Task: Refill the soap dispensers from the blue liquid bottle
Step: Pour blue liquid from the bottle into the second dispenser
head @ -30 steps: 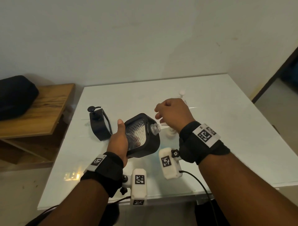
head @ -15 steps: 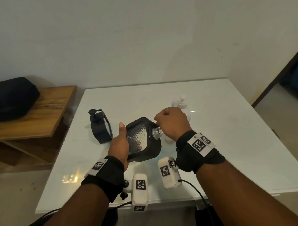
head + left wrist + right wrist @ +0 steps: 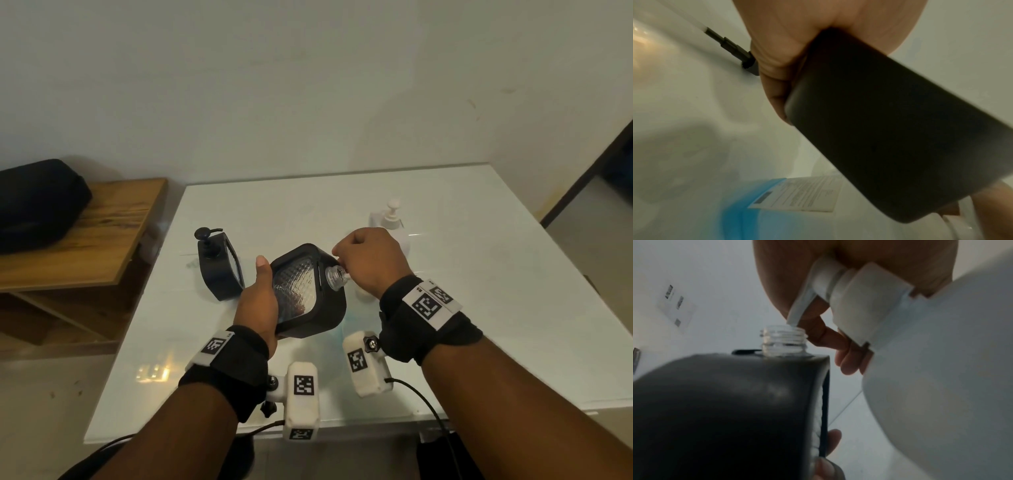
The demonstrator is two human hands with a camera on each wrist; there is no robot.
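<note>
My left hand (image 3: 257,301) grips a black soap dispenser (image 3: 310,298) with a clear textured window, tilted, its pump off and its clear threaded neck (image 3: 784,340) open. My right hand (image 3: 371,262) curls over the white pump head (image 3: 830,282) of the blue liquid bottle (image 3: 941,378). The pump's nozzle tip (image 3: 795,319) sits at the rim of the neck. In the left wrist view the bottle's blue liquid (image 3: 766,216) and label (image 3: 803,194) show below the dispenser (image 3: 890,129). No liquid is visibly flowing.
A second black dispenser (image 3: 219,270) with its pump on stands left of my hands. A white dispenser (image 3: 390,219) stands behind my right hand. A loose black pump with a tube (image 3: 731,48) lies on the white table (image 3: 496,274). A wooden bench (image 3: 85,246) holds a black bag (image 3: 34,202).
My right hand has come down to the dispenser's neck, so the nozzle now meets the opening. My left hand has kept hold of the tilted dispenser.
</note>
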